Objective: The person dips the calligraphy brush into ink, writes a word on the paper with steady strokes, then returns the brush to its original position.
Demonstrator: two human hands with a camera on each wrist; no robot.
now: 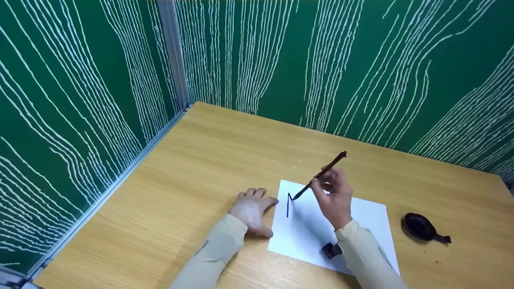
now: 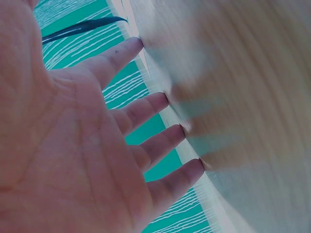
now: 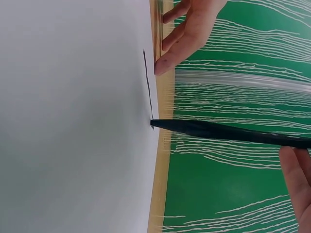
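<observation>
My right hand (image 1: 335, 196) pinches a dark ink brush (image 1: 329, 165) between thumb and fingers, its handle slanting up and to the right. The pointed tip meets a white sheet of paper (image 1: 305, 235) at the end of a black stroke (image 1: 288, 206) near the upper left corner. In the right wrist view the brush (image 3: 218, 132) tapers to that tip, with the line (image 3: 147, 80) beside it. My left hand (image 1: 249, 210) rests on the table, fingers spread, thumb and index finger at the sheet's left edge. Its fingertips (image 2: 194, 167) touch the surface in the left wrist view.
A dark block (image 1: 330, 251) lies on the paper's lower part, partly hidden by my right sleeve. Right of the sheet sits a small dark spoon-shaped dish (image 1: 419, 226) with a short handle. Green white-lined panels (image 1: 289, 60) border the wooden table (image 1: 200, 168) at the back and left.
</observation>
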